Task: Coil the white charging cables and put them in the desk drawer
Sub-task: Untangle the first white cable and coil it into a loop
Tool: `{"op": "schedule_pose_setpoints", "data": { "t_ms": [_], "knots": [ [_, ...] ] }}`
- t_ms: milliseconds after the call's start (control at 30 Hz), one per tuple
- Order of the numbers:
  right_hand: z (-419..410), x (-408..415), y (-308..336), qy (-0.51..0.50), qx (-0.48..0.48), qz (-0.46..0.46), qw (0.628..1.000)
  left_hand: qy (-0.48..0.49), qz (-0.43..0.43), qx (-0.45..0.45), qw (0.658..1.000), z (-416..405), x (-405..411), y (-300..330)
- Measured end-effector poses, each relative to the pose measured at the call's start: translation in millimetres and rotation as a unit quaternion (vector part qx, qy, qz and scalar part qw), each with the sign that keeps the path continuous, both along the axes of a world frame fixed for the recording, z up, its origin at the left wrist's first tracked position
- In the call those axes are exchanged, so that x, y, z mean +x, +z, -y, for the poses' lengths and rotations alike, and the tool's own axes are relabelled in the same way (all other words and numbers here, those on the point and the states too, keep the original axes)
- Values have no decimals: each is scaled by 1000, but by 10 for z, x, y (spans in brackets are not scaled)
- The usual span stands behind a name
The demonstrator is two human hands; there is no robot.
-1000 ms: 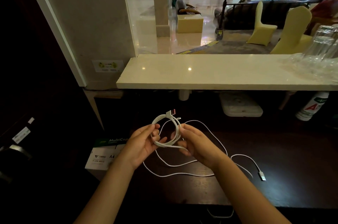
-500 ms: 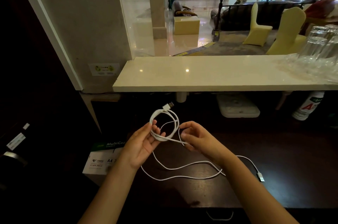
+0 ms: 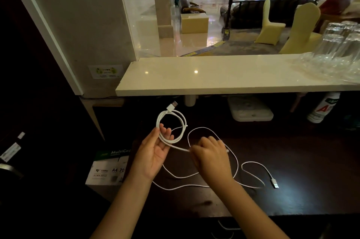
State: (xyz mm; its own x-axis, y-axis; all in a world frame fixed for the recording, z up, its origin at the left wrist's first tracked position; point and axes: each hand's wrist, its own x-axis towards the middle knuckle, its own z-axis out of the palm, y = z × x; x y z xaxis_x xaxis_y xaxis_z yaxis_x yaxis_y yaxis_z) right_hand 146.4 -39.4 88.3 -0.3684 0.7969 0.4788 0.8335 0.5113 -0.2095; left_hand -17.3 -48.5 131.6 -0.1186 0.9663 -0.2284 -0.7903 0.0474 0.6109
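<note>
Two round loops of smooth white cable [image 3: 171, 127]

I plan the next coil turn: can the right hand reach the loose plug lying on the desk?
Probably yes: the plug lies uncovered on the dark desk, just right of the right hand, though that hand grips the cable.

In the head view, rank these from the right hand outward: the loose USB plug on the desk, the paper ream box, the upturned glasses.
From the right hand:
1. USB plug, on the dark desk to its right.
2. Paper ream box, left, past the left hand.
3. Upturned glasses, far right on the white counter.
</note>
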Motion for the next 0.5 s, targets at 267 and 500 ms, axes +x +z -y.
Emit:
{"op": "schedule_pose_setpoints", "data": {
  "t_ms": [267,500],
  "knots": [
    [-143,-159,196,-145,-336,-549,751,-39,6,34,999,114,174,-12],
    [-179,-100,195,-65,-433,-456,775,-44,9,39,998,103,114,8]
  ]
}}
